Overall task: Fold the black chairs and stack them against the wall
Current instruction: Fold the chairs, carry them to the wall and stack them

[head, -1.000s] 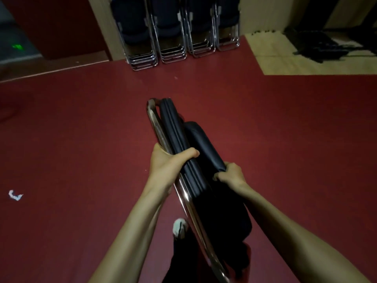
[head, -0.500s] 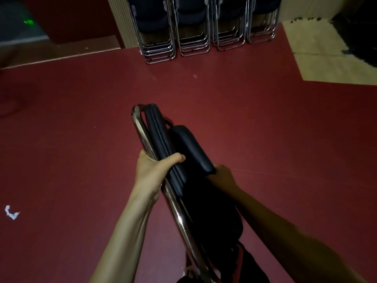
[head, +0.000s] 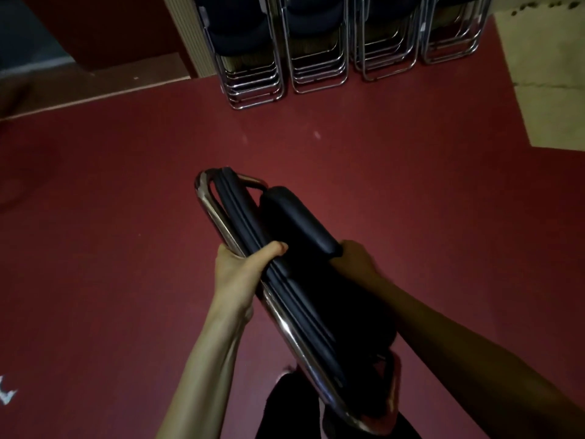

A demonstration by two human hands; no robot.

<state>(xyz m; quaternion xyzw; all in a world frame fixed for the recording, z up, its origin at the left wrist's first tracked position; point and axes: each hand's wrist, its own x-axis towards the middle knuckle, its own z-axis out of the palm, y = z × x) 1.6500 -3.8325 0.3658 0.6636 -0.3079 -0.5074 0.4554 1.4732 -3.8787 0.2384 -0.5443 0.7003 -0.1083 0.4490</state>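
Head view: folded chair between the hands; left hand grips frame, right hand grips seat.

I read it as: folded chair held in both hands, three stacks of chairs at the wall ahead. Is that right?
Not quite. The head view shows four stacks of chairs at the wall, not three. The rest holds: the left hand and the right hand both hold the folded chair.
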